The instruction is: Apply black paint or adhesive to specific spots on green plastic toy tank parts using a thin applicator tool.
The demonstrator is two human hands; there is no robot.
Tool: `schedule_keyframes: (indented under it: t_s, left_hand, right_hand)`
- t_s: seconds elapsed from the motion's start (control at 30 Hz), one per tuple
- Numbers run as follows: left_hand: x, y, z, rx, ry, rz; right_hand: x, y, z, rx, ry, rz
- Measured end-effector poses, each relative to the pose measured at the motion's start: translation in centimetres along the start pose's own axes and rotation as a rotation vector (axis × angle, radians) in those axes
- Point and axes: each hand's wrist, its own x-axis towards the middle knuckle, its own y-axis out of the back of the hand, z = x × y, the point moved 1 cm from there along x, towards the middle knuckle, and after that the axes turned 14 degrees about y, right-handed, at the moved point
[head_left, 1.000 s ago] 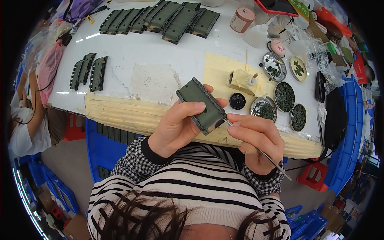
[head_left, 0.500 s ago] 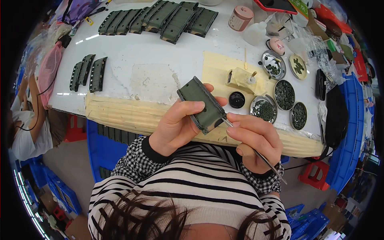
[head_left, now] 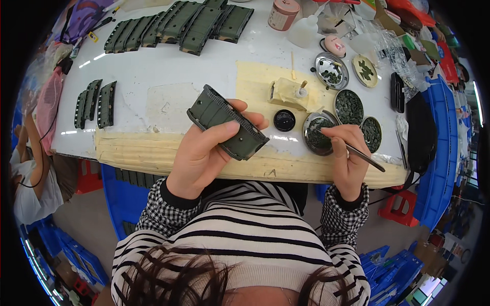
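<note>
My left hand (head_left: 191, 160) grips a dark green, curved rectangular panel (head_left: 214, 113) with ridged black edges and small dark holes, its thumb across the face and fingers behind. Held up over the table's front edge, the panel is tilted. In my right hand (head_left: 349, 160) is a slim metal tool that looks like tweezers (head_left: 368, 158), pinched between thumb and fingers. Its tip reaches into a round metal dish (head_left: 308, 145) of small dark green bits; whether it grips one is too small to tell. Just left of that dish stands a small round pot of black stuff (head_left: 284, 121).
More green panels (head_left: 196, 33) lie in a row at the back, and a few smaller ones (head_left: 106, 104) at left. A paper-wrapped block (head_left: 288, 96) stands mid-table, near other dishes of green pieces. A blue crate (head_left: 443, 148) stands at right. Another person (head_left: 35, 173) sits at far left.
My right hand has taken the tweezers from the panel's lower right edge over to the dish at right. My left hand has shifted slightly left, turning the panel. The whole view has shifted a little.
</note>
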Motion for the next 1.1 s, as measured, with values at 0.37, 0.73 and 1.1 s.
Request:
schedule_keyframes:
  t_s: [0.37,0.73,1.1]
  left_hand:
    - [-0.2,-1.1,-0.3,0.247,-0.088,0.054]
    - [0.4,-1.3,-1.3,0.321,0.008,-0.049]
    - [0.3,-1.4,-1.5,0.226,0.229,-0.161]
  right_hand:
    - [0.3,-0.6,0.5,-0.074,0.056,-0.067]
    - [1.3,-0.5,-1.9,0.132,0.146,0.028]
    - [3.9,-3.0,-4.4,0.254,0.291,-0.139]
